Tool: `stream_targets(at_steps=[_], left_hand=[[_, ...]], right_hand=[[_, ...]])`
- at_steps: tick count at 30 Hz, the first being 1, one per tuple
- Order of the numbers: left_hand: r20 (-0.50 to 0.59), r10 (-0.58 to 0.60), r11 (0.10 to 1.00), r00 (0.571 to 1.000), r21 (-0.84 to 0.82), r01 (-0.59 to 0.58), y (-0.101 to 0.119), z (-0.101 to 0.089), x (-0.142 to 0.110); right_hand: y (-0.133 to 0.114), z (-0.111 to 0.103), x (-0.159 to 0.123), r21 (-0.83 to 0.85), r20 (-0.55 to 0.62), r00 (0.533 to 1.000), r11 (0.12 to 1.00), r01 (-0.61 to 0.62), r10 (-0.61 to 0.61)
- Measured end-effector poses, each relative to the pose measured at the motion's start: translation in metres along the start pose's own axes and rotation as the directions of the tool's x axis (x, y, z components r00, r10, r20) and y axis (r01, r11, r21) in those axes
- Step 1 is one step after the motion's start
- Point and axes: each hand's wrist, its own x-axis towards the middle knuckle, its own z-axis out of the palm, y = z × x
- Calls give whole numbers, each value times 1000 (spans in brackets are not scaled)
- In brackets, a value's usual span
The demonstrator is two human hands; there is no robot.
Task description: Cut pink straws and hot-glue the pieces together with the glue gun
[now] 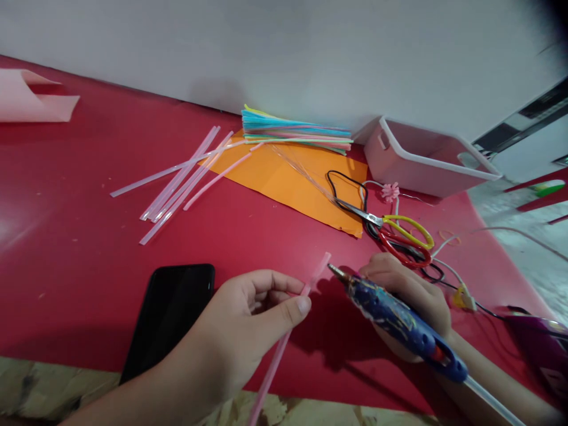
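Between the thumb and fingers of my left hand [261, 313] is a pink straw [275, 364], slanting from the bottom edge up to the right. My right hand [408, 296] is closed around a blue hot glue gun [394, 313], whose surface looks smeared with glue. A clear glue stick [490, 399] sticks out of its back end. The metal nozzle points left, close to the straw's upper tip; whether they touch I cannot tell. Under my left forearm, partly hidden, lies a black phone [177, 313].
Several pale pink straws [181, 177] lie left of an orange sheet [288, 183]. Pipe cleaners [293, 130] are bundled against the wall. Scissors [399, 231], cables and a small pink flower [390, 191] lie near a pink bin [408, 160]. Pink paper [31, 100] is far left.
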Motion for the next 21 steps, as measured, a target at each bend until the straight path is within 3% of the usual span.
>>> stream_targets(at_steps=[5, 12, 21], left_hand=[[12, -13, 998, 1000, -65, 13, -1, 0, 1], [21, 4, 1000, 1000, -29, -4, -3, -3, 1], [15, 13, 1000, 1000, -18, -12, -1, -3, 0]], right_hand=[[1, 1, -1, 40, 68, 997, 999, 23, -25], [1, 0, 0, 23, 120, 991, 999, 50, -52], [2, 1, -2, 7, 116, 993, 999, 34, -35]])
